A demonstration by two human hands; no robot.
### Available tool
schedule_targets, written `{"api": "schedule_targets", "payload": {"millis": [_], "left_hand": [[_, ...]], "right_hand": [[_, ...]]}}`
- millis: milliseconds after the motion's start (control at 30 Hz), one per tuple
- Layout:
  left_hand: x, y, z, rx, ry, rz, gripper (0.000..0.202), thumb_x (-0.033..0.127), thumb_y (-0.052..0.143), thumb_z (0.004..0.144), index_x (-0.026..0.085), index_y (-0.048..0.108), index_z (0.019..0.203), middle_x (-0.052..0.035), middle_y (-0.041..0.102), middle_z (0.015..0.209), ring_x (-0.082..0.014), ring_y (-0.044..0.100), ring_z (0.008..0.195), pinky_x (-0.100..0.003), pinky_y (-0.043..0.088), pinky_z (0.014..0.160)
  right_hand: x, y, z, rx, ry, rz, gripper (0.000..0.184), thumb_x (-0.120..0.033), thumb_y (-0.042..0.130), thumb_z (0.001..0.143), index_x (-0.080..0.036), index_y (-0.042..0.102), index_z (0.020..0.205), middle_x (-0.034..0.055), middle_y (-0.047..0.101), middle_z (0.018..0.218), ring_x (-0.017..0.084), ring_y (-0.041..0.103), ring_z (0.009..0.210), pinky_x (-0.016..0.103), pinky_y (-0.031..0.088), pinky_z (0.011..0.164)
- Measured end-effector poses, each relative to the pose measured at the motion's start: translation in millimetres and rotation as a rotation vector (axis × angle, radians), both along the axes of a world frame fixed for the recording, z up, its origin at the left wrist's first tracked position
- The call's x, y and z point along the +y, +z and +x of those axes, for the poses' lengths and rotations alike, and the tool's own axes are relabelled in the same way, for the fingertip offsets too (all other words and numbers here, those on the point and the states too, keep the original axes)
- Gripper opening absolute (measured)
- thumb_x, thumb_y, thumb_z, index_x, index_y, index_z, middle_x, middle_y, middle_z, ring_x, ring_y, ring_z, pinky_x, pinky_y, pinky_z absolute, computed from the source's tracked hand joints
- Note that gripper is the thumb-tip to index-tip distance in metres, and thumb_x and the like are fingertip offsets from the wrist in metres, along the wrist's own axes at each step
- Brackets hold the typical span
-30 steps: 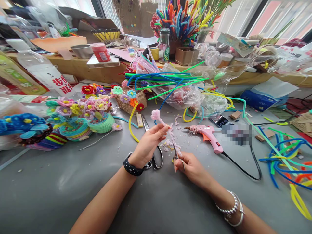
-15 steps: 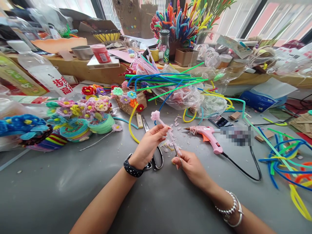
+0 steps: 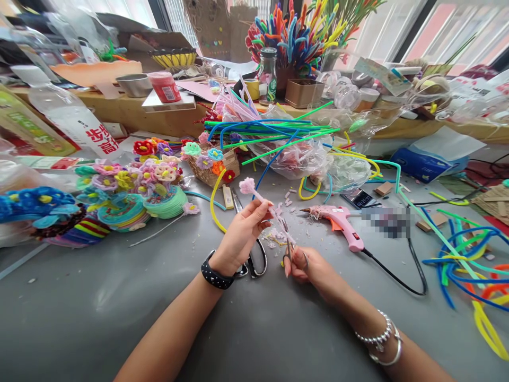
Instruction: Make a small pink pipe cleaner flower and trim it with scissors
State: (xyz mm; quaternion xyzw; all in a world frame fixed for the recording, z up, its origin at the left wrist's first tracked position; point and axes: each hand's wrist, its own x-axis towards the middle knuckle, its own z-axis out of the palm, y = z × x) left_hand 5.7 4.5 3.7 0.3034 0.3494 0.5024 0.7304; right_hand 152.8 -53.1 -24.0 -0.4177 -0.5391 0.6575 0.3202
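The grey counter (image 3: pixel 99 297) lay bare nearest the camera, speckled with small crumbs. Above it the left hand (image 3: pixel 238 239) was curled, thumb and fingertips pinching the thin stem of a pink pipe cleaner (image 3: pixel 258 197), whose fluffy knob pointed up and away to the left. The right hand (image 3: pixel 308 265) was closed around small scissors (image 3: pixel 287 249), fingers through the loops, the blades raised against the lower part of the pink stem. Pink fluff clippings (image 3: pixel 276 236) were scattered on the counter just beyond both hands. Larger black-handled scissors (image 3: pixel 254 257) lay under the left hand, partly hidden by it. To the right, a pink glue gun (image 3: pixel 338 218) rested on its side with its black cord trailing toward the person. On the left stood a cluster of finished pipe-cleaner flowers (image 3: pixel 135 185) and a small woven basket (image 3: pixel 214 164). Farther off, long green and blue pipe cleaners (image 3: pixel 270 132) lay across clear plastic bags (image 3: pixel 318 159). At the back ran a cluttered wooden shelf (image 3: pixel 131 109) carrying a glass bottle (image 3: pixel 268 71) and a bunch of upright colourful pipe cleaners (image 3: pixel 294 32) before bright windows.
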Motion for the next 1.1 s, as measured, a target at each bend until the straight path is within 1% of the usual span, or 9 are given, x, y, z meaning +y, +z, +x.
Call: {"api": "schedule_targets", "payload": {"millis": [100,167,267,333,400,600,733,833,1100], "left_hand": [[1.9,0.5,-1.0,-0.054,0.037,0.006,0.010,0.026,0.061,0.069,0.017,0.059,0.072,0.0024,0.058,0.071,-0.0066,0.054,0.067,-0.019,0.040,0.065],[2.8,0.3,-1.8,-0.058,0.047,0.011,0.011,0.026,0.060,0.069,0.016,0.058,0.072,0.0023,0.057,0.068,-0.0068,0.054,0.066,-0.019,0.040,0.066],[3.1,-0.6,-2.9,-0.022,0.071,0.032,0.010,0.024,0.058,0.071,0.015,0.056,0.071,0.0035,0.054,0.063,-0.0046,0.051,0.059,-0.017,0.040,0.062],[2.7,-1.1,-3.1,0.011,0.073,0.047,0.010,0.023,0.056,0.073,0.014,0.055,0.069,0.0036,0.052,0.062,-0.0040,0.049,0.057,-0.016,0.040,0.060],[2.0,-1.6,-2.8,0.054,0.058,0.043,0.012,0.024,0.054,0.074,0.014,0.054,0.068,0.0022,0.053,0.065,-0.0056,0.051,0.060,-0.018,0.042,0.061],[-0.9,-1.0,-0.5,0.102,-0.040,-0.015,0.008,0.021,0.054,0.073,0.014,0.053,0.070,-0.0055,0.058,0.091,-0.0163,0.058,0.083,-0.032,0.047,0.075],[-3.0,1.2,0.5,0.035,-0.208,-0.099,0.006,0.019,0.053,0.073,0.014,0.051,0.070,-0.0081,0.055,0.105,-0.0189,0.062,0.079,-0.038,0.047,0.079],[-3.7,2.8,1.4,0.012,-0.271,-0.143,0.006,0.019,0.052,0.074,0.014,0.050,0.070,-0.0090,0.057,0.102,-0.0188,0.064,0.074,-0.037,0.049,0.076],[-2.5,5.3,-0.7,0.008,-0.271,-0.153,0.012,0.019,0.048,0.077,0.014,0.046,0.065,-0.0107,0.056,0.109,-0.0166,0.064,0.072,-0.031,0.049,0.076]], "right_hand": [[0.8,-0.4,1.6,0.149,0.007,-0.149,0.059,-0.071,0.038,0.067,-0.013,0.048,0.060,-0.0096,0.023,0.042,0.004,0.014,0.038,0.020,0.011,0.038],[2.0,-1.2,4.2,0.321,0.056,-0.283,0.058,-0.070,0.035,0.069,-0.014,0.048,0.062,-0.0103,0.023,0.040,0.003,0.012,0.036,0.019,0.010,0.038],[4.7,-1.7,8.6,0.593,0.180,-0.493,0.066,-0.072,0.019,0.072,-0.014,0.050,0.069,-0.0099,0.024,0.038,0.004,0.013,0.033,0.018,0.010,0.035],[6.1,-0.8,10.5,0.687,0.217,-0.559,0.075,-0.074,0.008,0.070,-0.013,0.052,0.077,-0.0090,0.027,0.038,0.004,0.014,0.031,0.017,0.011,0.034],[6.9,0.8,11.2,0.725,0.203,-0.578,0.080,-0.074,0.004,0.069,-0.012,0.053,0.082,-0.0082,0.029,0.040,0.004,0.014,0.032,0.017,0.010,0.034],[5.8,3.7,9.4,0.718,0.150,-0.539,0.081,-0.076,0.004,0.066,-0.013,0.054,0.072,-0.0075,0.027,0.040,0.004,0.015,0.034,0.016,0.012,0.035],[4.3,2.5,6.8,0.691,0.139,-0.496,0.080,-0.077,0.007,0.066,-0.013,0.054,0.068,-0.0075,0.026,0.039,0.004,0.017,0.035,0.016,0.012,0.036],[3.5,1.3,5.5,0.693,0.153,-0.476,0.080,-0.076,0.007,0.067,-0.012,0.055,0.066,-0.0075,0.025,0.040,0.004,0.016,0.035,0.017,0.012,0.037],[3.4,0.2,6.4,0.700,0.174,-0.460,0.080,-0.074,0.006,0.070,-0.011,0.056,0.068,-0.0073,0.025,0.041,0.004,0.016,0.035,0.017,0.012,0.037]]}}
